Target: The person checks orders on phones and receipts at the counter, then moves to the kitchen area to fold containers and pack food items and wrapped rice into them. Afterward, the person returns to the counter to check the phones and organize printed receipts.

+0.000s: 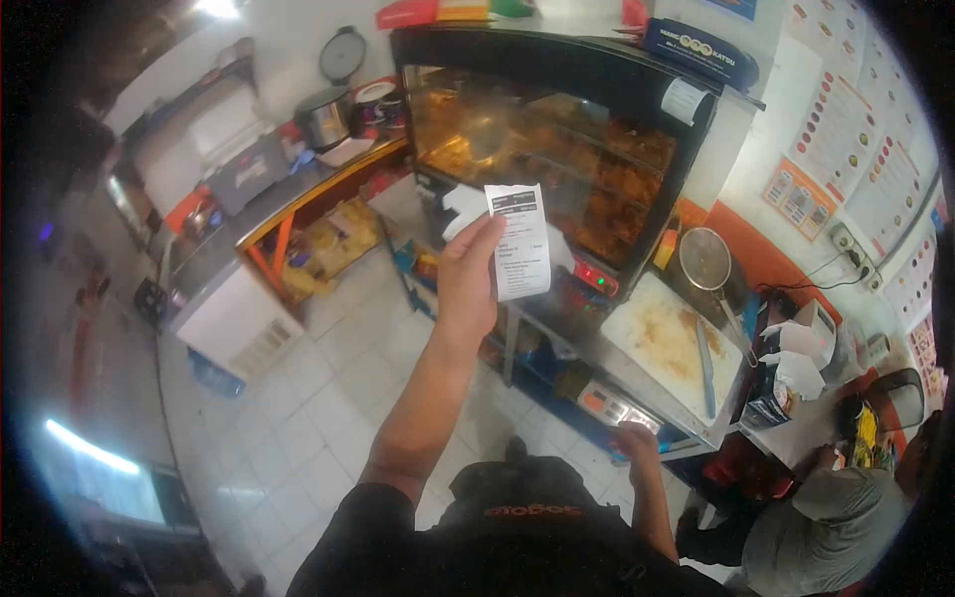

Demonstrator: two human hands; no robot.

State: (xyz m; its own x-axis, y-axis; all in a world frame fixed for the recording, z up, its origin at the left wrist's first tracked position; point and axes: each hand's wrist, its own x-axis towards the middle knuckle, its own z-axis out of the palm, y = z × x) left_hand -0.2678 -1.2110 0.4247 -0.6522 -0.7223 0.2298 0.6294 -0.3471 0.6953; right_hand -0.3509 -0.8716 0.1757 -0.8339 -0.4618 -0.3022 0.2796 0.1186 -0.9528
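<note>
Both hands showed in the head view, reaching out from dark sleeves. With its thumb over the front, the left hand (470, 267) gripped a receipt (521, 249), a thin white paper slip, oblong, slightly curved and printed in dark lines with a black band near its top. It was held up in front of the glass cabinet (542, 62), whose black frame surrounded shiny panes with browned, rough-looking food behind them. The right hand (637, 440) was lower, to the right of the cabinet's base, with its fingers bent near an orange-and-white boxy device (603, 402); whether they touched it or closed on anything, one could not tell.

Just below the cabinet's right corner lay a cutting board (652, 338), a pale slab smeared with brownish stains, and along it a knife (706, 370) with a long, narrow shape. Right of the cabinet was a sieve (705, 259) with a round mesh bowl. On the cabinet's upper right corner hung a paper slip (684, 100). Left of the cabinet stood a shiny metal pot (324, 121), cylindrical. Below the cabinet spread a floor (328, 418) of pale square tiles. Well right of the cabinet, a co-worker (826, 532) in a soft grey shirt leaned over.
</note>
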